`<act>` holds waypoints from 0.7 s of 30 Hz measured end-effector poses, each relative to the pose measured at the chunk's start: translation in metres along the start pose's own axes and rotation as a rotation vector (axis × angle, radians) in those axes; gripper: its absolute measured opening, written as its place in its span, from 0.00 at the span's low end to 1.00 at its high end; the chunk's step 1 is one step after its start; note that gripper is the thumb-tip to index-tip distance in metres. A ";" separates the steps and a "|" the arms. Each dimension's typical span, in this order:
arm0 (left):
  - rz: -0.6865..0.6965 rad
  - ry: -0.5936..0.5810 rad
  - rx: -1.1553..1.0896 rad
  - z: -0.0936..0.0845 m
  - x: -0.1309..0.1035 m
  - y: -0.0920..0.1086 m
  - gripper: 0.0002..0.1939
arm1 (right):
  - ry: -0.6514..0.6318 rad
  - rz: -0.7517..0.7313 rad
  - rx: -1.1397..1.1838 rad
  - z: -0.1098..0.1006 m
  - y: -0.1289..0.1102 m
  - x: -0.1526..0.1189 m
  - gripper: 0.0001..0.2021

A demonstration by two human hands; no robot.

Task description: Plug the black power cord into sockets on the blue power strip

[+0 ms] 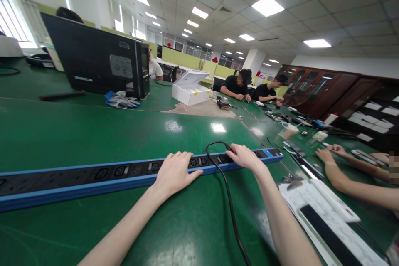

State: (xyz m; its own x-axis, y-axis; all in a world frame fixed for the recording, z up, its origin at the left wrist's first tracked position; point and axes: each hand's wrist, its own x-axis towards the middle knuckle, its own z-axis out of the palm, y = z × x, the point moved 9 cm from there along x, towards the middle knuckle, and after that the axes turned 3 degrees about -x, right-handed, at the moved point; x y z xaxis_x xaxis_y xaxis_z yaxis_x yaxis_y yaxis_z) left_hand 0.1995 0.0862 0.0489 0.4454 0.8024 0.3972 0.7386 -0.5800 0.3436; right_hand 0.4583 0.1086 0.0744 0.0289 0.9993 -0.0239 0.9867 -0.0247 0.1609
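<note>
A long blue-edged power strip (124, 172) with a row of black sockets lies across the green table. My left hand (175, 171) is laid over the strip's middle, fingers curled to its far edge and thumb along the near side. Further right, my right hand (245, 156) pinches the plug (230, 148) on the end of a black power cord (229, 193) at the strip. Whether the plug sits inside a socket is hidden by the fingers. From there the cord loops left over the strip and runs toward the near edge of the view.
A black computer tower (106, 60), gloves (121, 99) and a white box (190, 89) stand behind the strip. To the right are a clipboard with papers (289, 193), a dark phone-like slab (327, 232) and a co-worker's hands (327, 156). Two people sit farther back.
</note>
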 end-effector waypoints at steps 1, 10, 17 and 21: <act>0.002 0.002 0.004 0.000 0.000 0.001 0.31 | -0.005 0.003 -0.002 0.000 0.001 0.000 0.21; 0.037 0.003 0.053 0.003 0.000 0.003 0.32 | 0.084 0.041 -0.071 -0.010 0.001 0.003 0.21; 0.038 -0.012 0.060 0.009 0.002 -0.001 0.34 | 0.098 -0.018 -0.047 -0.009 0.004 0.005 0.22; 0.042 -0.015 0.047 0.009 0.002 -0.001 0.34 | 0.121 -0.007 -0.025 -0.007 0.005 0.008 0.23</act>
State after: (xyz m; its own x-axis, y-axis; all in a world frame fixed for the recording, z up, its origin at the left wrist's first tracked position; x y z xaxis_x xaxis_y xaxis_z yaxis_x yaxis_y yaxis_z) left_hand 0.2047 0.0898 0.0416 0.4835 0.7799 0.3974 0.7421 -0.6060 0.2864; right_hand 0.4627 0.1162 0.0818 0.0009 0.9956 0.0938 0.9824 -0.0184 0.1860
